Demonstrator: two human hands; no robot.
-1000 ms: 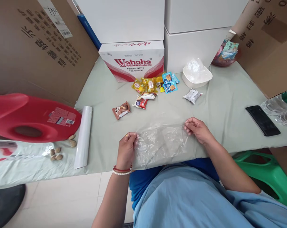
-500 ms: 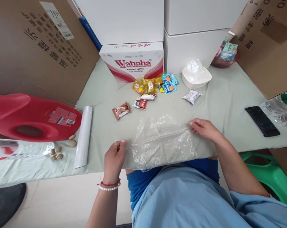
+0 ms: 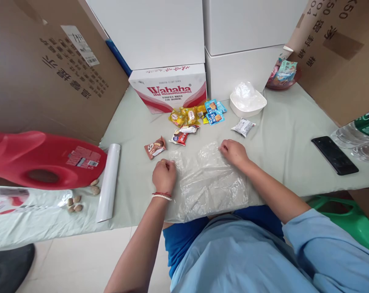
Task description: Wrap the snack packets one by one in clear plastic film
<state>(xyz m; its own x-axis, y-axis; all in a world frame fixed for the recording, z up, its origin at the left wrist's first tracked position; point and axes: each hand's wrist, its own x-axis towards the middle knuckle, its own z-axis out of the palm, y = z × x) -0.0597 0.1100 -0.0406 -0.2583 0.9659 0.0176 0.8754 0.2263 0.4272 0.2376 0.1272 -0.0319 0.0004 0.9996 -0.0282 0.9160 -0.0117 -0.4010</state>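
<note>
A clear plastic bag (image 3: 213, 187) lies spread and wrinkled at the table's front edge, partly overhanging it. My left hand (image 3: 164, 176), with a red and a white bracelet at the wrist, is closed at the bag's far left corner, fingertips pinched on the film. Across from it, my right hand (image 3: 234, 153) pinches the bag's far right part. Beyond the hands lie a brown snack packet (image 3: 155, 147), a red and white packet (image 3: 179, 137), several yellow packets (image 3: 190, 115), blue packets (image 3: 214, 117) and a silver-white packet (image 3: 243, 127).
A white bowl (image 3: 248, 110) with crumpled plastic stands before white boxes. A Wahaha carton (image 3: 172, 89) is at the back. At left are a white roll (image 3: 108, 183), a red jug (image 3: 80, 162) and several nuts (image 3: 77, 207). A phone (image 3: 334, 154) lies right, near bottles (image 3: 355, 134).
Both hands have moved away from my body to the bag's far corners, the right one also leftward, the left one rightward. The bag's far edge now lies flatter and more stretched.
</note>
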